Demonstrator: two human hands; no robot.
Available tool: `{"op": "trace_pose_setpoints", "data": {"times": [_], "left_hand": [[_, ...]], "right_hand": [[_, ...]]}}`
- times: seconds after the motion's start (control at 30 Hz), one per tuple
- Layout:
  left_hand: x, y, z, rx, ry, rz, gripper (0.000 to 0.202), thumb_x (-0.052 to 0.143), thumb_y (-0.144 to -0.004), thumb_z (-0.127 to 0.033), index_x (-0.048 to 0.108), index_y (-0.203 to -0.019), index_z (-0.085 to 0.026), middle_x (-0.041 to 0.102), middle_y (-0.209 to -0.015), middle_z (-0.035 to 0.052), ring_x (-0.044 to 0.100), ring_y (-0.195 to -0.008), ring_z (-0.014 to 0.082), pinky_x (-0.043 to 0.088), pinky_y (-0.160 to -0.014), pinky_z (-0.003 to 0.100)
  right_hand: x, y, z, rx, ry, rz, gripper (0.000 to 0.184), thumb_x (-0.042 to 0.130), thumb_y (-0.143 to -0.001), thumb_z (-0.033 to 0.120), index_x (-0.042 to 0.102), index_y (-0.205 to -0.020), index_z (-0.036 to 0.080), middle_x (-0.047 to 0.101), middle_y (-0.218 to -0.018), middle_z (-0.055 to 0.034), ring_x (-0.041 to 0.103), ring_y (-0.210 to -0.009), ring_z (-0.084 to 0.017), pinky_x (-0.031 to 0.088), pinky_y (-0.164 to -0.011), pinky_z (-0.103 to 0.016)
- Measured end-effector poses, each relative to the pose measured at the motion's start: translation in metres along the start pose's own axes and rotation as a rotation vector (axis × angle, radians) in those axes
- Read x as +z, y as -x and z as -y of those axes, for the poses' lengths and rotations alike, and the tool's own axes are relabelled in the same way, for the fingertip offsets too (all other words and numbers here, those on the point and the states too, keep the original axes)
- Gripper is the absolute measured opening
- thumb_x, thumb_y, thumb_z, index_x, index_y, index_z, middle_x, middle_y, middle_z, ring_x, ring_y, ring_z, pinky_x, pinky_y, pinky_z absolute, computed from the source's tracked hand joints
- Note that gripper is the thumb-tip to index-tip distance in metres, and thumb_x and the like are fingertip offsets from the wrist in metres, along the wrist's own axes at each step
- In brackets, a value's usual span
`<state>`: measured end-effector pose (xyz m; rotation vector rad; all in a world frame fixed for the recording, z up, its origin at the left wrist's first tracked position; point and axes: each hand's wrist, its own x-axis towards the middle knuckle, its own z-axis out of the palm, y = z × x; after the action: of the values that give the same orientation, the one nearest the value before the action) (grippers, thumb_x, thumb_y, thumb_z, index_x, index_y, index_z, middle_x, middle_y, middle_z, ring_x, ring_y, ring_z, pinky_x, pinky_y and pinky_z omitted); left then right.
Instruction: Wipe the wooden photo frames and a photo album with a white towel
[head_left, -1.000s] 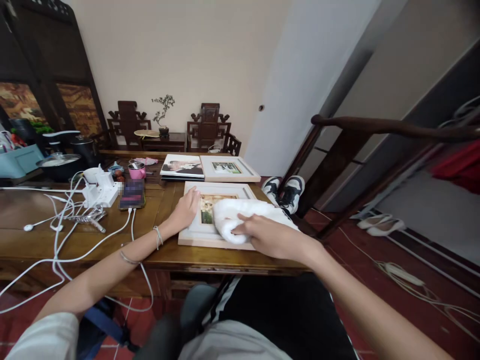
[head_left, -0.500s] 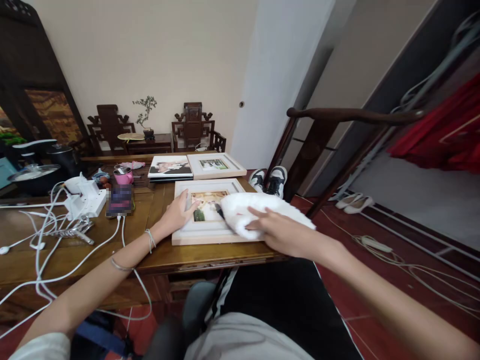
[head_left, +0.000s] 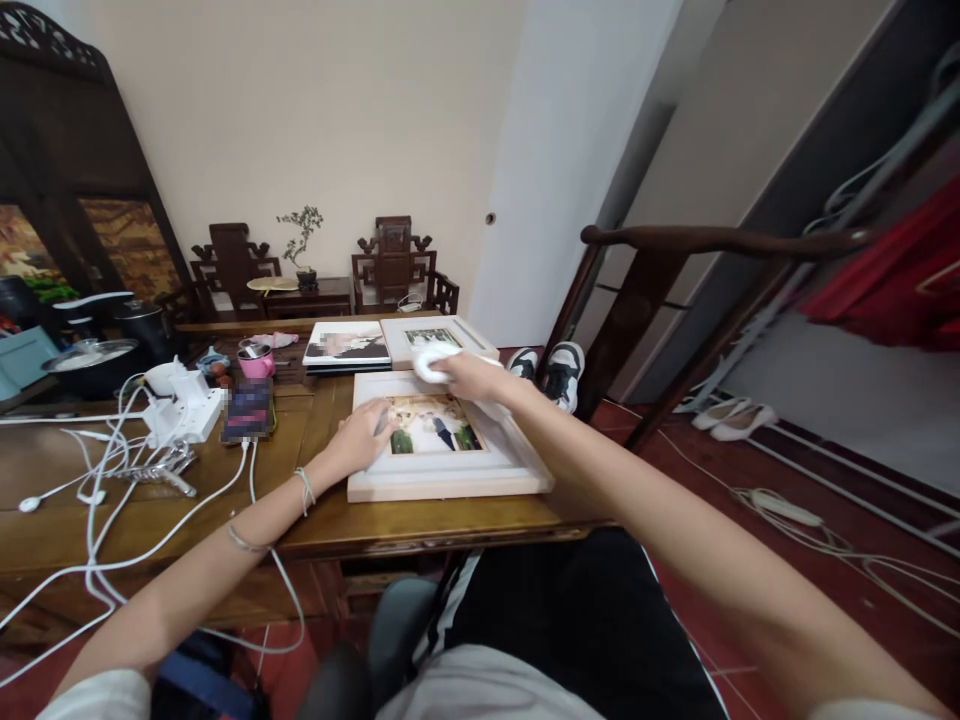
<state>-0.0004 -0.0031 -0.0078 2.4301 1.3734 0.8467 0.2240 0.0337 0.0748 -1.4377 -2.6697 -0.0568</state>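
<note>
A white picture frame [head_left: 517, 465] with a photo in it lies flat at the table's front edge. My left hand [head_left: 364, 437] rests on its left border, fingers stretched out and the thumb pointing towards the photo. My right hand [head_left: 476, 375] is closed on a fluffy white cloth [head_left: 431, 364] at the frame's far side. Much of the cloth is hidden behind that hand. Just beyond lie a second white picture frame [head_left: 480, 340] and a photo album [head_left: 330, 348], side by side.
On the left of the wooden table [head_left: 300, 510] are a phone [head_left: 249, 410], a white power strip [head_left: 199, 415] with tangled cables, a pink mug [head_left: 256, 362] and a pot [head_left: 94, 365]. A wooden chair [head_left: 637, 300] stands at the right, sneakers [head_left: 562, 375] beside it.
My right hand has moved the cloth from the frame's right side to its far edge, uncovering the photo's right part. My left hand stays on the left border.
</note>
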Motion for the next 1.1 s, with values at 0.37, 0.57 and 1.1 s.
{"op": "trace_pose_setpoints", "data": {"times": [0.37, 0.57, 1.1], "left_hand": [[-0.001, 0.000, -0.001, 0.029, -0.039, -0.002, 0.034, 0.043, -0.092, -0.034, 0.055, -0.117, -0.016, 0.056, -0.128, 0.0139, 0.051, -0.120, 0.0272, 0.042, -0.102, 0.045], [0.000, 0.002, -0.003, 0.005, -0.031, -0.031, 0.034, 0.043, -0.091, -0.031, 0.054, -0.119, -0.015, 0.056, -0.129, 0.0156, 0.050, -0.122, 0.0280, 0.040, -0.104, 0.048], [-0.005, -0.001, -0.005, -0.026, -0.111, 0.032, 0.039, 0.041, -0.091, -0.039, 0.056, -0.118, -0.015, 0.054, -0.134, 0.0146, 0.047, -0.127, 0.0275, 0.037, -0.107, 0.045]], "right_hand": [[0.014, -0.016, 0.011, -0.019, 0.180, 0.059, 0.033, 0.052, -0.080, 0.011, 0.070, -0.106, 0.019, 0.069, -0.108, -0.0132, 0.062, -0.099, -0.025, 0.041, -0.079, -0.030], [-0.009, 0.062, -0.016, 0.075, 0.179, 0.138, 0.047, 0.044, -0.068, -0.001, 0.073, -0.098, 0.020, 0.073, -0.099, -0.0070, 0.064, -0.093, -0.023, 0.040, -0.076, -0.028], [-0.001, 0.047, -0.007, 0.015, 0.040, 0.109, 0.049, 0.048, -0.069, -0.002, 0.069, -0.109, 0.016, 0.069, -0.107, -0.0119, 0.061, -0.099, -0.025, 0.039, -0.081, -0.027]]}}
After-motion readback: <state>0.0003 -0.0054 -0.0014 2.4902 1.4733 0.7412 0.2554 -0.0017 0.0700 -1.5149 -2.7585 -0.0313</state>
